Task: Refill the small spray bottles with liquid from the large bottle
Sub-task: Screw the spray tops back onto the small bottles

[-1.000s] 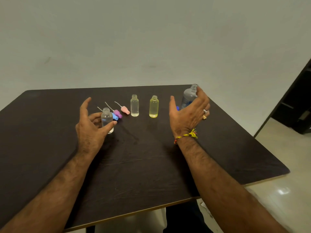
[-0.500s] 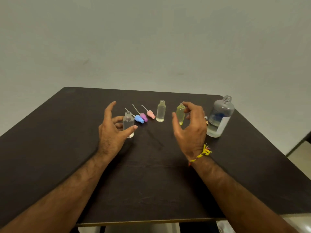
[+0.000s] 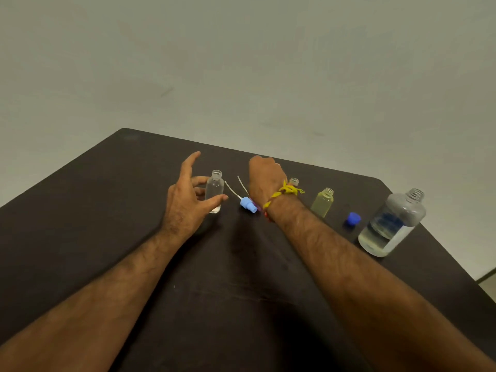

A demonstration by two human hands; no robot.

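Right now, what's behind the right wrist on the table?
Behind the right hand, one small bottle's neck shows, plus dip tubes. The bottle's body and the other sprayer heads are hidden.

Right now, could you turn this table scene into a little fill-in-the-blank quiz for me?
1. The large bottle stands at the table's ____ side with no cap on.
2. The loose cap beside it is ____ in colour.
3. The small bottle with ____ liquid stands between the right hand's wrist and that cap.
4. The left hand is spread around a clear small bottle that is nearly ____.

Missing words: right; blue; yellow; empty
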